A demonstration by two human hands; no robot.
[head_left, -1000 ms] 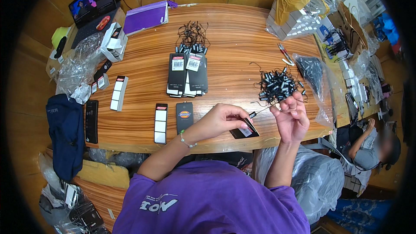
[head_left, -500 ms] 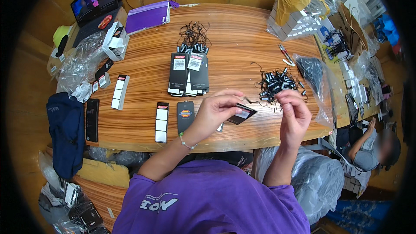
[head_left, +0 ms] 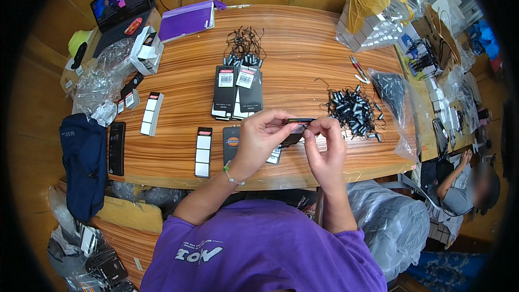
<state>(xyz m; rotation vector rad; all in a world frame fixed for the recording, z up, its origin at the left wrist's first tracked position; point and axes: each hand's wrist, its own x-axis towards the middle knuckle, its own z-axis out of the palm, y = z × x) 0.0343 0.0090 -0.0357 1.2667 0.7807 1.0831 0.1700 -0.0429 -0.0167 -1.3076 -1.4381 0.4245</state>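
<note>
Right hand [head_left: 326, 143] has moved left from the black cord pile [head_left: 354, 109] to the dark tag [head_left: 294, 137], pinched narrow at its edge; whether on cord, cannot tell. Left hand [head_left: 260, 136] grips the tag above the bench [head_left: 303, 70], toward its near edge.

Just ahead of our left hand [head_left: 260, 138], the stack of dark tags [head_left: 225, 94] and the tangle of strings [head_left: 244, 41] behind it block a low pass. Between these and the pile of corded pieces [head_left: 354, 111] on our right, we have a broad lane over bare tabletop [head_left: 300, 65]. Farther right, the clear bag [head_left: 392, 96] and red-handled tool [head_left: 356, 67] crowd our way. Leftward, we find a gap between two white-panelled card stacks [head_left: 203, 154].
</note>
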